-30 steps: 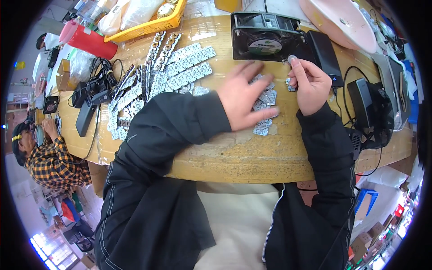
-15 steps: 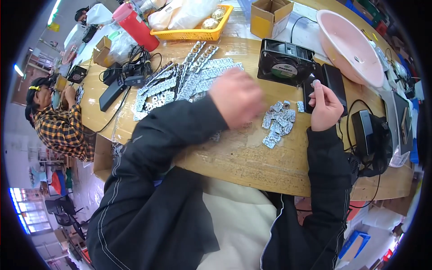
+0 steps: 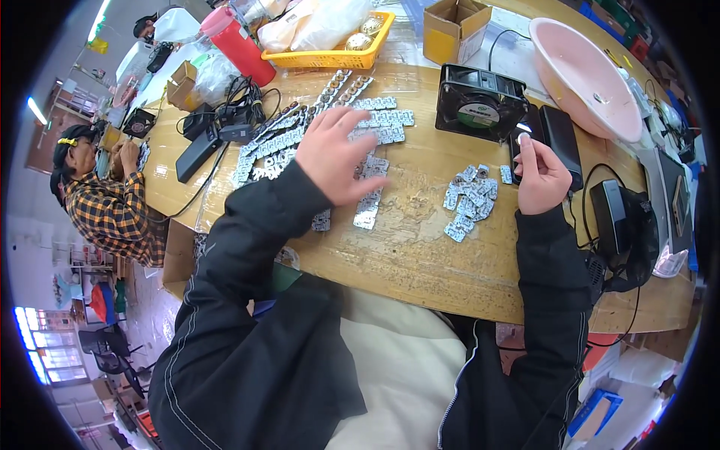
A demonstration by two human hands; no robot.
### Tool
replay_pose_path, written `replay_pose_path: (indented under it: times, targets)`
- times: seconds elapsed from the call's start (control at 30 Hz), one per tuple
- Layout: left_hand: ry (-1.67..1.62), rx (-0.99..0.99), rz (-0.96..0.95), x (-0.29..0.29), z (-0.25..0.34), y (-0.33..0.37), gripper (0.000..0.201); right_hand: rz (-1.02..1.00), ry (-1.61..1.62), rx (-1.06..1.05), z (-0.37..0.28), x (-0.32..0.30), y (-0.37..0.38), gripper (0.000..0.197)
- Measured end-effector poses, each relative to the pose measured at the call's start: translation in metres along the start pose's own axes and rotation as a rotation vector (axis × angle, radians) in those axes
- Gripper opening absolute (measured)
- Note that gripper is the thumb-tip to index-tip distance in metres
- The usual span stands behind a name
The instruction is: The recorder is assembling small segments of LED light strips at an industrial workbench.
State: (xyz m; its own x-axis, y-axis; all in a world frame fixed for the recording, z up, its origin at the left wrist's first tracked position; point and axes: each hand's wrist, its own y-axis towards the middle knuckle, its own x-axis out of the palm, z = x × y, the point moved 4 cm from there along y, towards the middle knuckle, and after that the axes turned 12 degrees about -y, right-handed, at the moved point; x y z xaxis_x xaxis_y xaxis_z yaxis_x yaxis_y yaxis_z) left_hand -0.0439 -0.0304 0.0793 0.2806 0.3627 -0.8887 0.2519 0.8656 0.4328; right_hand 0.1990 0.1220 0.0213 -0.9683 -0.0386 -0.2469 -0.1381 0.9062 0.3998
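My left hand (image 3: 339, 156) hovers over strips of small white circuit boards (image 3: 386, 133), its fingers spread and nothing in them. Below its fingers lies a short board strip (image 3: 369, 204). My right hand (image 3: 543, 178) is closed in a pinch, thumb and forefinger raised. Something small and pale shows at the fingertips, too small to name. Between the hands lies a pile of loose circuit boards (image 3: 471, 199), with a single board (image 3: 506, 174) beside my right hand. Just behind the pile stands a black cooling fan (image 3: 480, 103).
Behind are a yellow basket (image 3: 330, 58), a red bottle (image 3: 240, 49), a cardboard box (image 3: 456, 34) and a pink basin (image 3: 577, 75). Black adapters and cables (image 3: 217, 135) lie left. A black case (image 3: 561, 142) sits by my right hand. Across the left side sits another person (image 3: 105, 202).
My left hand has moved left, from near the loose pile to over the strips, and its fingers are now spread. My right hand keeps its pinch in nearly the same place.
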Motion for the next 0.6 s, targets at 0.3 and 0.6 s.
replay_pose_path:
  times: [0.3, 0.6]
  targets:
    - [-0.047, -0.235, -0.157, 0.027, 0.024, -0.018, 0.032, -0.055, -0.021, -0.061, 0.001, 0.003, -0.001, 0.013]
    - [-0.474, -0.045, -0.127, 0.050, 0.033, 0.046, 0.035, -0.374, 0.099, 0.000, -0.019, 0.016, -0.012, 0.010]
